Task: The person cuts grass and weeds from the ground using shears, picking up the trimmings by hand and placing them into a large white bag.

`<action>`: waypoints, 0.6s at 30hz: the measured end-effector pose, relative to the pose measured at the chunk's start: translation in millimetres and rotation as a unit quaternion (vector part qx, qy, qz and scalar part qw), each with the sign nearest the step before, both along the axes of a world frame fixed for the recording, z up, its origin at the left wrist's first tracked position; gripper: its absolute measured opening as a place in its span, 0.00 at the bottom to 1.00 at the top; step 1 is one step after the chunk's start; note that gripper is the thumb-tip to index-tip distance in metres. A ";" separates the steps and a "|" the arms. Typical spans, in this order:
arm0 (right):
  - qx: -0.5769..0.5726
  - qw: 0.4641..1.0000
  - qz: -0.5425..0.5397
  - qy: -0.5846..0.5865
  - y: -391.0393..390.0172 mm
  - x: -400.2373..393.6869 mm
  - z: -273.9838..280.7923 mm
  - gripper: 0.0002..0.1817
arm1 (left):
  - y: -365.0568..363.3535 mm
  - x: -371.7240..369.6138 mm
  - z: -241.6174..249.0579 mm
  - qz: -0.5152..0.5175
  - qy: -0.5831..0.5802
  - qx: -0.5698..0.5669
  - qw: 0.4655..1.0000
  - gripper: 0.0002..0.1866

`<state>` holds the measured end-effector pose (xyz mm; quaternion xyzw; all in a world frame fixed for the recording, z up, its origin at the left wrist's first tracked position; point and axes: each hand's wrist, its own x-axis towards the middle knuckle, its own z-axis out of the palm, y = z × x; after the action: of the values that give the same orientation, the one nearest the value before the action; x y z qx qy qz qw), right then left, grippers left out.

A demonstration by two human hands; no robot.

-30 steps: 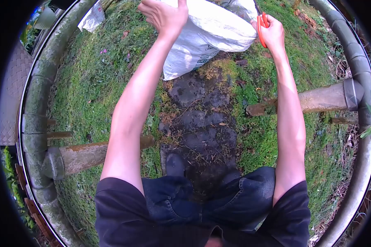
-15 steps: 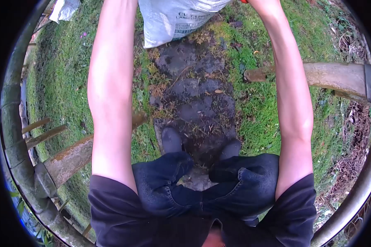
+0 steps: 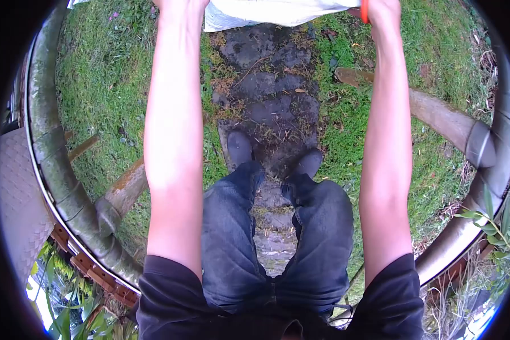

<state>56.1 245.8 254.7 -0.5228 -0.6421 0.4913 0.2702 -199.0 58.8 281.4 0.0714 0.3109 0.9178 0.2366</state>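
A white sack (image 3: 277, 12) hangs between my two hands at the top edge. My left hand (image 3: 181, 3) is at its left end, closed on it, the fingertips cut off by the frame. My right hand (image 3: 385, 9) is at its right end, also closed, with the fingers partly out of view. A narrow orange strip (image 3: 365, 10) shows against the inner side of my right hand; what it belongs to cannot be made out. Both arms are stretched forward.
Dark stone paving (image 3: 269, 107) runs beneath my shoes, with grass (image 3: 110, 85) on both sides. Wooden beams (image 3: 445, 116) reach in from left and right to a curved, pole-like rail (image 3: 56, 153). A brown woven surface (image 3: 20, 187) and leafy plants stand at the lower corners.
The sack shows less of its length, and its printed side has gone from view. My hands are slightly lower in the frame. My legs look straighter, and more surroundings show at the bottom.
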 end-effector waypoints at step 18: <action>0.083 0.938 0.063 0.332 -13.6 -11.3 -61.6 0.15 | -110.2 164.2 -279.1 -0.271 0.585 -0.593 0.482 0.25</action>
<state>44.8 232.2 193.1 -0.2646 -0.5859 0.5977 0.4790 -34.8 -51.4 2.3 0.5149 0.8136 0.1522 0.2231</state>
